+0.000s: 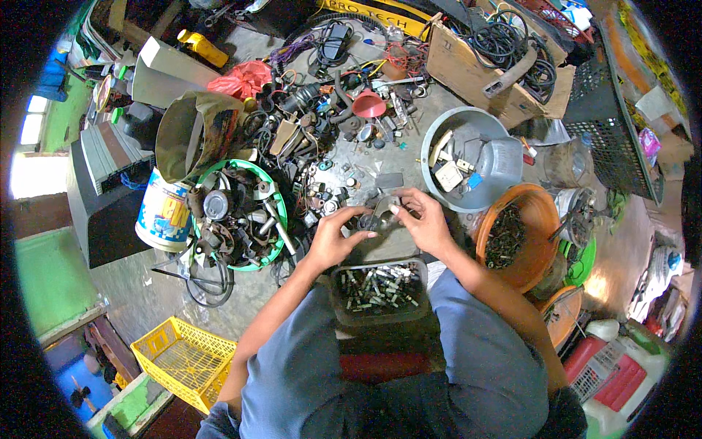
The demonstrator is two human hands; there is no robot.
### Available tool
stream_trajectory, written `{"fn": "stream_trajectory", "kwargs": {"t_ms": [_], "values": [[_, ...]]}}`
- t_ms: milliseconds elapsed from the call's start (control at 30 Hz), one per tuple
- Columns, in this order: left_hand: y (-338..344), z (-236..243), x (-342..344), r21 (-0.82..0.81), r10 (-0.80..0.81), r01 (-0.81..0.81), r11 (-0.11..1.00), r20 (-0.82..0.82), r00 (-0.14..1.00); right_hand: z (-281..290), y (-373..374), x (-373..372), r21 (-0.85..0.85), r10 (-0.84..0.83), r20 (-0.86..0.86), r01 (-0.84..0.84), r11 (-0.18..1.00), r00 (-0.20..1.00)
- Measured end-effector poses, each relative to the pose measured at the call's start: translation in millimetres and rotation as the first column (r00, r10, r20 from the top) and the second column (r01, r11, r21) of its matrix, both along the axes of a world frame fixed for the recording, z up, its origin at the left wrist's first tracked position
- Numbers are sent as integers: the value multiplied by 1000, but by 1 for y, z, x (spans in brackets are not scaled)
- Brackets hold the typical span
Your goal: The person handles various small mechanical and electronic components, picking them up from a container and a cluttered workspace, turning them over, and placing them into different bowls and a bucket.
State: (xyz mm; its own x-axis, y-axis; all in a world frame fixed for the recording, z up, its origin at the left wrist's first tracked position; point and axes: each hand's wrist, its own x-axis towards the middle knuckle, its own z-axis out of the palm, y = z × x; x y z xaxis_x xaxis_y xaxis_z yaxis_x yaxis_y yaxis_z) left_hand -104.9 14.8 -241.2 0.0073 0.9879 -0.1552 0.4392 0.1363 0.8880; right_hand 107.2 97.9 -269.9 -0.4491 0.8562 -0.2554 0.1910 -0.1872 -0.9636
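In front of my lap, my right hand (424,222) pinches a small, dark, partly see-through piece (383,214) between thumb and fingers. My left hand (337,238) closes on the left side of the same piece, its thumb pointing right. What kind of part it is, I cannot make out. Below my hands, between my knees, a dark rectangular tub (380,319) holds many small whitish and metallic cylinders. Beyond my fingers, small loose metal parts (338,199) lie on the grey floor, and a flat grey plate (389,180) lies just past my fingertips.
A green-rimmed basin (282,219) of metal parts stands left, near a paint bucket (162,212). To the right are a grey basin (431,146) and an orange bowl (537,252) of screws. A yellow crate (179,358) sits lower left; a cable-filled wooden box (464,69) stands far right.
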Motion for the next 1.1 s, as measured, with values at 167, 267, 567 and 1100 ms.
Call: {"fn": "stream_trajectory", "kwargs": {"t_ms": [167, 267, 567, 1100], "values": [[-3, -2, 4, 33, -8, 8, 999, 5, 1000, 13, 0, 5, 21, 32, -36, -32, 999, 999], [2, -1, 7, 90, 54, -52, 995, -24, 998, 27, 2, 7, -7, 19, -79, -20, 1000, 997], [8, -2, 11, 132, 127, -121, 984, -41, 991, 30, -1, 17, 2, 67, -122, -67, 998, 990], [92, 16, 68, 194, -90, 99, 976, -54, 995, 30, 28, 46, -14, -483, -254, 496, 868, 838]]}}
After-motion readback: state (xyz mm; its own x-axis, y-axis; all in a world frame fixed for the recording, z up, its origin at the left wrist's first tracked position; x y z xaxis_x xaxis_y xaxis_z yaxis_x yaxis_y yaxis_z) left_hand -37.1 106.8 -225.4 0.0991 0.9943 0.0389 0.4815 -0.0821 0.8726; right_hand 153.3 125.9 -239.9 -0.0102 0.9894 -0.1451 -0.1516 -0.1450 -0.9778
